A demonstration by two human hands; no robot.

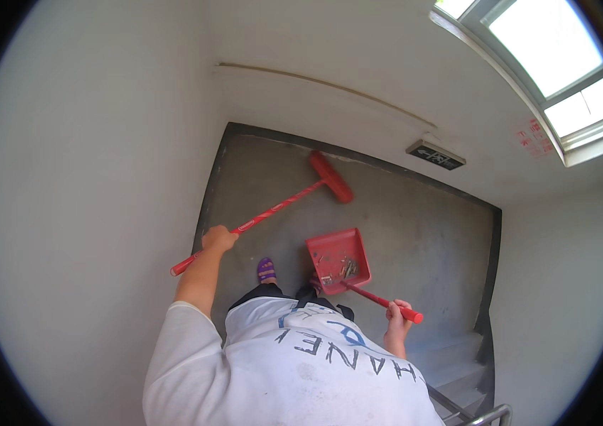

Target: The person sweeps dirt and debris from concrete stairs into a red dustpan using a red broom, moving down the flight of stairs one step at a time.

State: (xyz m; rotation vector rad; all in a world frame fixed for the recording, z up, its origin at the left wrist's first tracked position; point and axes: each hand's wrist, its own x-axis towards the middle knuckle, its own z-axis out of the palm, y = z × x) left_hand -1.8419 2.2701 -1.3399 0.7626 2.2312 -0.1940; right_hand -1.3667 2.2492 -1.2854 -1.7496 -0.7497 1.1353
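My left hand (219,239) is closed round the red handle of a broom (280,206), close to its upper end. The red broom head (332,177) rests on the grey floor, a short way from the far wall. In my right hand (398,322) is the handle of a red long-handled dustpan (360,242). Its pan lies in front of my feet with the mouth facing away from me. Inside sits a small heap of debris (350,268), with loose bits scattered around it; the pieces are too small to name.
A dark skirting band (381,166) edges the concrete landing (418,239). Stairs (448,367) descend at the lower right beside a metal handrail (493,414). An exit sign (436,155) is mounted low on the far wall, below a window (546,48). Purple sandals (266,270) are on my feet.
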